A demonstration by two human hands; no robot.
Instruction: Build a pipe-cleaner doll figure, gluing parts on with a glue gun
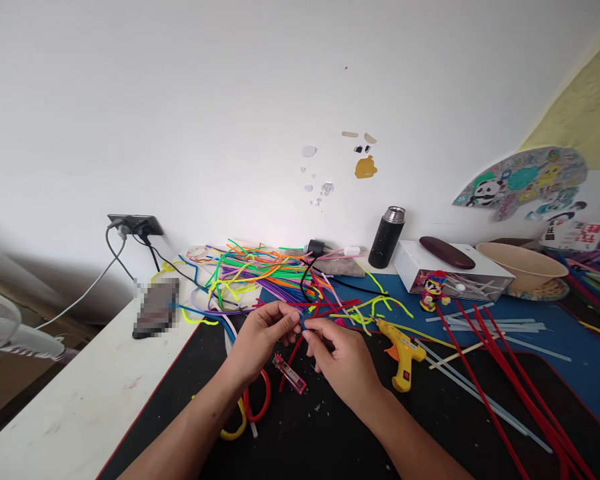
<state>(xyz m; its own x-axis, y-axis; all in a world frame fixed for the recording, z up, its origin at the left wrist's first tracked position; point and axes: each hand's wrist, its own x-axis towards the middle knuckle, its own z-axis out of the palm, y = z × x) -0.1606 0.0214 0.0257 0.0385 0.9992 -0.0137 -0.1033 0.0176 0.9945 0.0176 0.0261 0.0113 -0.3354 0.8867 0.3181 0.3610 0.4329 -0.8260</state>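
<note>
My left hand (263,335) and my right hand (337,350) meet over the black mat. Between their fingertips is a short piece of blue pipe cleaner (302,322), pinched from both sides; most of it is hidden by the fingers. Just below the hands lies a small red see-through case with a label (290,375). Scissors with a red and yellow handle (266,400) lie partly behind my left wrist. To the right of my right hand, a yellow hot glue gun (404,357) rests on its side.
Behind the hands spreads a heap of coloured pipe cleaners (270,273). Red pipe cleaners (517,380) and clear glue sticks (495,325) lie at right. A small figure (433,291) stands before a white box (405,260), near a black flask (387,238). Cables (180,270) run at left.
</note>
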